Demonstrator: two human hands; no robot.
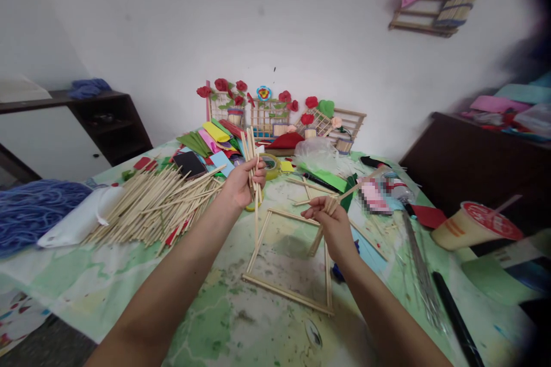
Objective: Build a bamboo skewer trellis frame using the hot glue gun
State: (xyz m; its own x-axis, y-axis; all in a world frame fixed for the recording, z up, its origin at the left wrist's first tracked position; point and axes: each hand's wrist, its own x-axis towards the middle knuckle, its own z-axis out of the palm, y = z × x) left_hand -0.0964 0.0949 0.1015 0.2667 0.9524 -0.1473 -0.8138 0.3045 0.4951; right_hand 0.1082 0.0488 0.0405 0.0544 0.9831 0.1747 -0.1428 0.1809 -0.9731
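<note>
My left hand [246, 182] is wrapped round a small bundle of thin wooden sticks [249, 143], held upright above the table; one stick reaches down toward the frame. In my right hand [331, 221] more wooden sticks [316, 241] are gripped, slanting from lower left to upper right. Below and between both hands, a four-sided frame of sticks [288, 295] lies flat on the patterned tablecloth [202, 321]. To the left of my left hand spreads a large pile of loose sticks [142, 206].
Blue yarn [38, 212] and a white glue bottle [81, 218] lie at the left. Stick trellises with red flowers [269, 117] lean on the wall. A drink cup [473, 226], wires [419, 269] and a black tool [458, 318] are at the right.
</note>
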